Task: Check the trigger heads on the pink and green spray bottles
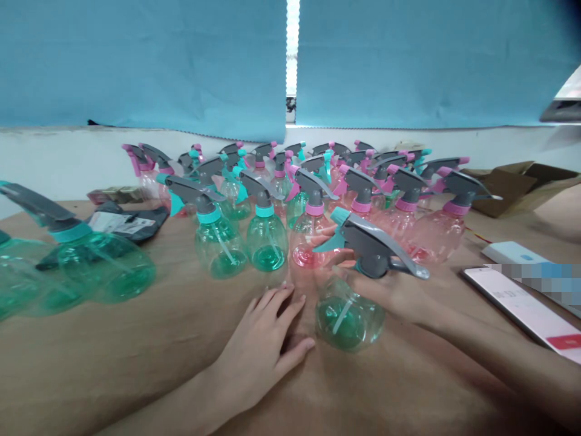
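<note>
My left hand [265, 342] lies palm down on the wooden table [190, 375], fingers spread and holding nothing. To its right is a clear green spray bottle [349, 318] with a grey sprayer head and turquoise nozzle and trigger; it leans to the right. My right hand [385, 290] is wrapped around the neck of this bottle from behind, partly hidden by it. Its fingertips reach left, near a pink-collared spray bottle [308, 245]. Two green spray bottles with turquoise collars, one [267, 242] beside the other [220, 248], stand beyond my left hand.
Several pink spray bottles [436, 233] and more mixed ones crowd the back. Green bottles [109, 269] stand at the left by a dark plastic packet [129, 221]. At the right are a phone [512, 303], a white box [512, 253] and an open cardboard box [503, 191].
</note>
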The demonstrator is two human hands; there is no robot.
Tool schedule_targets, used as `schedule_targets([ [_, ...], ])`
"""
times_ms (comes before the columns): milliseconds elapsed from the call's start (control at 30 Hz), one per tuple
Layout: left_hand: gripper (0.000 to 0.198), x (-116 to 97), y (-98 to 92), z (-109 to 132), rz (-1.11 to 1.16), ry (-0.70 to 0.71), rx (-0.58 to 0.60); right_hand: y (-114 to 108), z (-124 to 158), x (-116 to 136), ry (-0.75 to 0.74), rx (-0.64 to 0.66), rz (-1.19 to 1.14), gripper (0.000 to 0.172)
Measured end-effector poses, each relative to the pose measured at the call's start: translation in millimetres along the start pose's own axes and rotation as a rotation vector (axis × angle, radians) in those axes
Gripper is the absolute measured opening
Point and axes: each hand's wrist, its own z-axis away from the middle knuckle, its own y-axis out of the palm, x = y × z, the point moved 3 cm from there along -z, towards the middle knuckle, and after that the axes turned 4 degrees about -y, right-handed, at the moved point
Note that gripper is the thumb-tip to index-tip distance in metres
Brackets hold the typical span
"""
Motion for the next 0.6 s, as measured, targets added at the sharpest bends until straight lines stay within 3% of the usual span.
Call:
schedule_targets([
  [133, 0.050, 0.1, -0.4, -0.1, 0.002, 0.002, -0.004, 1.0, -1.9, 0.7, -0.003, 0.007, -0.033, 0.044],
  [367, 0.052, 0.3, 0.6, -0.8, -0.012, -0.013, 0.019, 0.7, -0.8, -0.7, 0.029, -0.021, 0.017, 0.028],
  [600, 0.051, 1.0, 1.6, -0.3, -0.018, -0.007, 0.016, 1.5, -4.8, 7.2, 0.043, -0.004, -0.037, 0.033],
])
